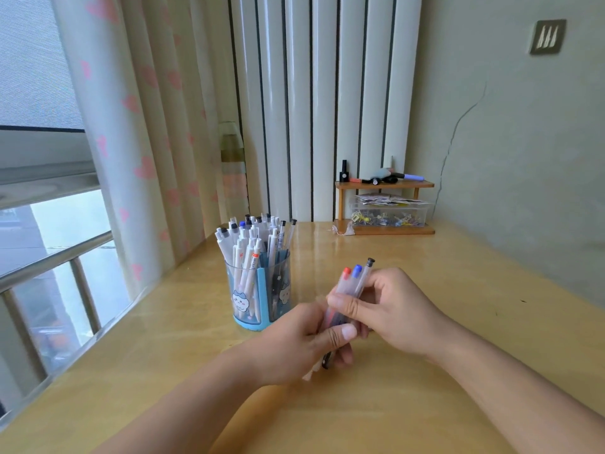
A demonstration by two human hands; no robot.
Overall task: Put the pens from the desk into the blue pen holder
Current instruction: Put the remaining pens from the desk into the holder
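Pens bundled in both hands, beside the blue pen holder.
Left hand and right hand clench three pens together mid-desk, likely aligning them for insertion.

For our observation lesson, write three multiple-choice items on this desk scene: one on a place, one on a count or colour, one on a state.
1. Where does the blue pen holder stand?
A. To the left of both hands
B. On the wooden shelf
C. On the window sill

2. How many pen caps show above the held bundle of pens?
A. One
B. Three
C. Six

3. How is the bundle held?
A. Lying loose on the desk
B. By the right hand only
C. By both hands together

Answers: 1 A, the holder sits on the desk left of the hands. 2 B, a red, a blue and a black cap. 3 C, the left hand and right hand both grip it.
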